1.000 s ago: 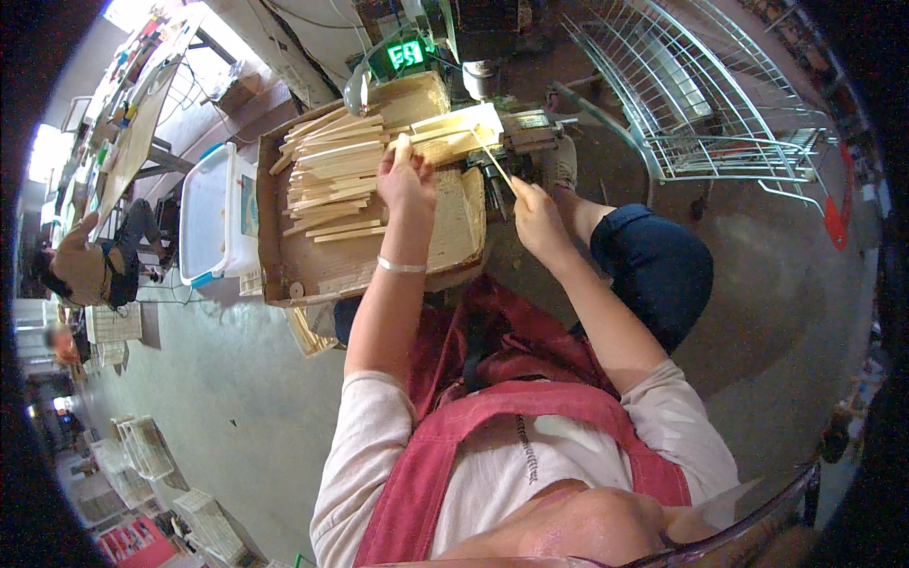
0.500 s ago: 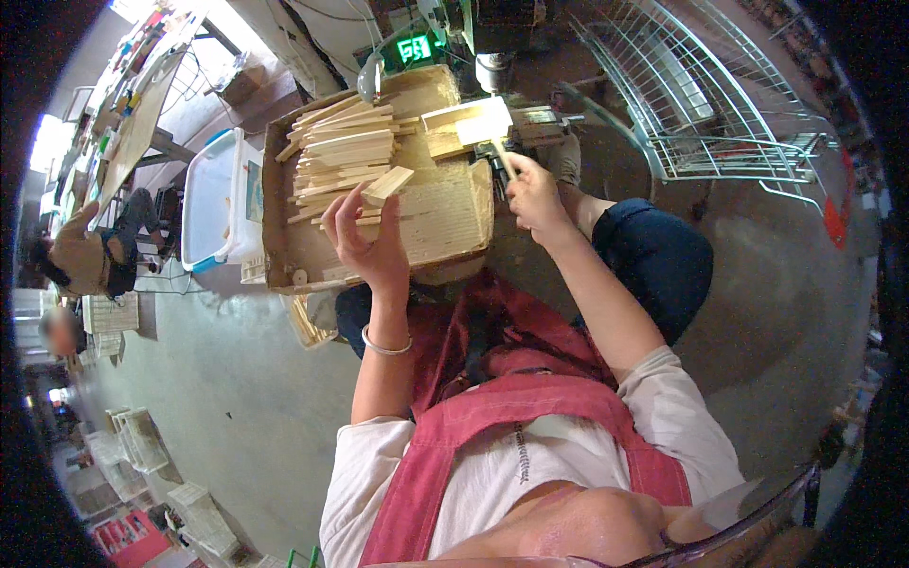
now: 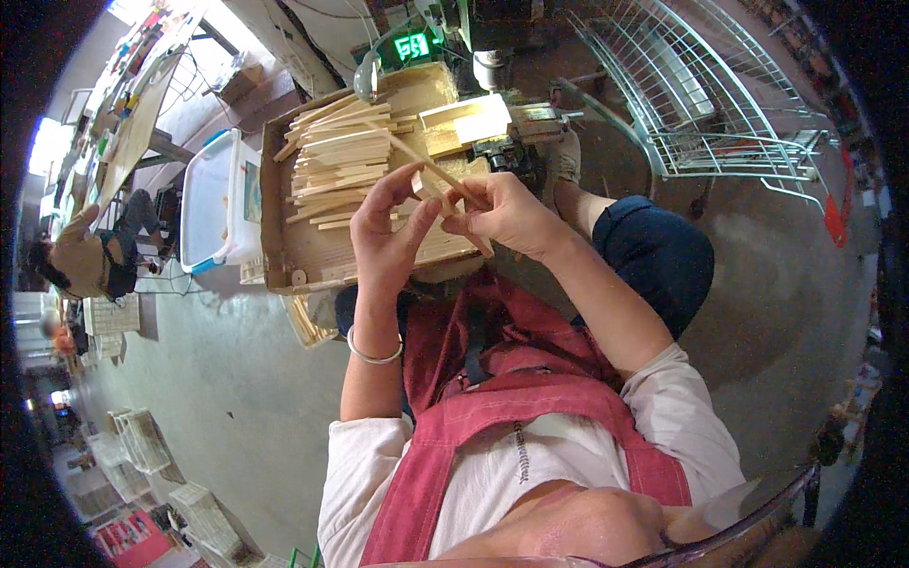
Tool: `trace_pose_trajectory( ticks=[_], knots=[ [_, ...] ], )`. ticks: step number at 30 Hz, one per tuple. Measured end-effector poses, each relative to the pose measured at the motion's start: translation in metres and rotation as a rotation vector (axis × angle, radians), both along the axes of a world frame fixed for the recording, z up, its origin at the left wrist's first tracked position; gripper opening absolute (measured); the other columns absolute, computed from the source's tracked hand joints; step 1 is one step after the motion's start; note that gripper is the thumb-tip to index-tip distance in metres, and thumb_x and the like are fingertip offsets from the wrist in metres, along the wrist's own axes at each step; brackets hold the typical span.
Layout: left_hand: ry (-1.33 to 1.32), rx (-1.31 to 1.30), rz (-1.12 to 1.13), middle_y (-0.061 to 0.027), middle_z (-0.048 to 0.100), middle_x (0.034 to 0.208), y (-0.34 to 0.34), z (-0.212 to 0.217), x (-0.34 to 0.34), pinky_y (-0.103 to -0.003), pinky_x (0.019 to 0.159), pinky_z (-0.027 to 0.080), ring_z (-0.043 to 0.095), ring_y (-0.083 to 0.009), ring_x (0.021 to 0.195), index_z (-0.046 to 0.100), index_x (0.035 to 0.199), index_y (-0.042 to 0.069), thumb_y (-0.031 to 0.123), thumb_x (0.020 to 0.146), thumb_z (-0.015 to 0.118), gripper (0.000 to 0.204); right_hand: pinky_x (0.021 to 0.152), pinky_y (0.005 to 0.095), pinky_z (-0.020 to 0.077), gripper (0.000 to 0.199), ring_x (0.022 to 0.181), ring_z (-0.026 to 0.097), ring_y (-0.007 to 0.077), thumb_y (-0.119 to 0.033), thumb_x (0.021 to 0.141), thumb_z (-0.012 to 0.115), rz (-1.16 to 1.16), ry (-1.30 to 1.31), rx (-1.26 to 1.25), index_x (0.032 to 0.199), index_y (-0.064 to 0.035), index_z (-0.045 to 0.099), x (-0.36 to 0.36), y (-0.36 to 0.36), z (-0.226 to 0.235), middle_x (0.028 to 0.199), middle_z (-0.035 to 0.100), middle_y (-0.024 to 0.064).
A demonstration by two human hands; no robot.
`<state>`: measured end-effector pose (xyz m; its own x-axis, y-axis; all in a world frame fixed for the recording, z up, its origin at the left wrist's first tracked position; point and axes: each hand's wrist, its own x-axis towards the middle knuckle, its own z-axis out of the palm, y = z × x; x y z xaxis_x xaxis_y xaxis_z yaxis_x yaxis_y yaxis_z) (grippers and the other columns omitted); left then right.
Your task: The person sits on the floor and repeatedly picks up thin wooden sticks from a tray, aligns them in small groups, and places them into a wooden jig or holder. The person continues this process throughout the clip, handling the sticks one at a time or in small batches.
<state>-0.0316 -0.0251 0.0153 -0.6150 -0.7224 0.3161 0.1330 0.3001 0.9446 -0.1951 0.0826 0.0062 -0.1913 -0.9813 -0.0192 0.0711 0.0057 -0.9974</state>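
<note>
- Pinched between thumb and fingers of the left hand [image 3: 382,239]: a pale wooden piece [image 3: 422,186], raised over the near side of a cardboard tray [image 3: 317,260].
- Gripped in the right hand [image 3: 511,216]: a thin wooden stick [image 3: 415,153], slanting beside the piece; contact impossible to tell.
- Lying in the tray, beyond the left hand: a spread of wooden strips [image 3: 341,163].

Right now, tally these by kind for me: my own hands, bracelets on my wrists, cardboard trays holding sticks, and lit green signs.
Hands, left hand and right hand: 2
Bracelet: 1
Cardboard tray holding sticks: 1
Lit green sign: 1
Total: 5, leaving out the sticks, which overlap too much to count.
</note>
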Motion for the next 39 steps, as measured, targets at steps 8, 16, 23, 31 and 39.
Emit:
trace_pose_trajectory(
  ticks=[8,16,23,31,39],
  knots=[
    [-0.126,0.432,-0.115,-0.0023,0.066,0.104,0.040,-0.032,-0.002,-0.023,0.082,0.049,0.061,-0.0086,0.092,0.060,0.125,-0.003,0.015,0.100,0.064,0.031,0.036,0.0201,0.0235,0.023,0.041,0.034,0.0002,-0.021,0.093,0.075,-0.287,-0.631,0.019,0.109,-0.0060,0.067,0.009,-0.003,0.004,0.065,0.049,-0.0092],
    [-0.138,0.712,-0.038,-0.0054,0.070,0.092,0.025,-0.048,0.006,-0.026,0.066,0.052,0.066,-0.0135,0.078,0.067,0.113,0.002,0.037,0.102,0.059,0.037,0.050,0.0257,0.0381,0.039,0.060,0.048,0.0077,-0.003,0.095,0.049,-0.567,0.010,0.153,0.134,-0.0075,0.053,-0.009,0.008,-0.048,0.075,0.053,-0.0003],
    [-0.112,0.778,-0.050,-0.0032,0.070,0.088,0.021,-0.056,0.003,-0.026,0.062,0.053,0.065,-0.0112,0.074,0.067,0.107,0.004,0.035,0.101,0.061,0.032,0.050,0.0273,0.0407,0.055,0.056,0.048,0.0092,0.003,0.091,0.046,-0.456,0.222,0.225,0.145,-0.0103,0.047,-0.034,0.012,-0.092,0.080,0.056,0.0033],
    [-0.182,0.646,-0.049,-0.0048,0.071,0.088,0.001,-0.057,0.001,-0.026,0.064,0.051,0.066,-0.0132,0.072,0.068,0.108,0.002,0.036,0.100,0.063,0.035,0.033,0.0280,0.0317,0.058,0.045,0.042,0.0100,0.004,0.091,0.043,-0.665,-0.123,0.355,0.147,-0.0091,0.043,-0.025,-0.010,-0.050,0.077,0.052,0.0051],
    [-0.482,0.342,-0.100,-0.0018,0.068,0.085,-0.065,-0.058,-0.024,-0.027,0.063,0.046,0.059,-0.0110,0.070,0.070,0.103,0.004,0.039,0.100,0.061,0.036,0.035,0.0248,0.0277,0.055,0.044,0.038,0.0062,0.001,0.091,0.043,-0.465,0.020,0.270,0.145,-0.0081,0.049,-0.027,-0.004,-0.027,0.074,0.052,0.0022]
  ],
)
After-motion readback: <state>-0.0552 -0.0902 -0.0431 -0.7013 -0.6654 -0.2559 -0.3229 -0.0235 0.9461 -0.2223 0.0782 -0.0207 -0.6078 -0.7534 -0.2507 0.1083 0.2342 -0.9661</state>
